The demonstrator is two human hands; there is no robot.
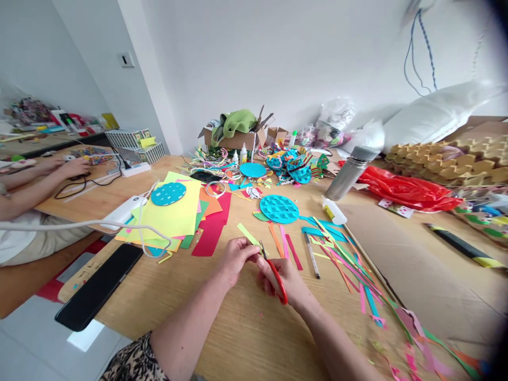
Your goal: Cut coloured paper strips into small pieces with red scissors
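Between the thumb and fingers of my left hand (235,258) is a short yellow-green paper strip (247,234), its free end pointing up and left. My right hand (283,281) grips red-handled scissors (279,278), with the blades (262,247) near the strip by my left fingertips. Whether the blades touch the paper I cannot tell. Just beyond my hands lie an orange strip (275,241), a pink strip (283,242) and a red strip (294,252). Farther back is a blue paper disc with raised squares (279,208).
Coloured paper sheets (178,217) and a black phone (99,286) lie to the left. A pen (312,256), loose strips (349,259), a glue bottle (334,210), a metal flask (347,177) and cardboard (413,264) are at right. Another person's hands (73,166) show at far left.
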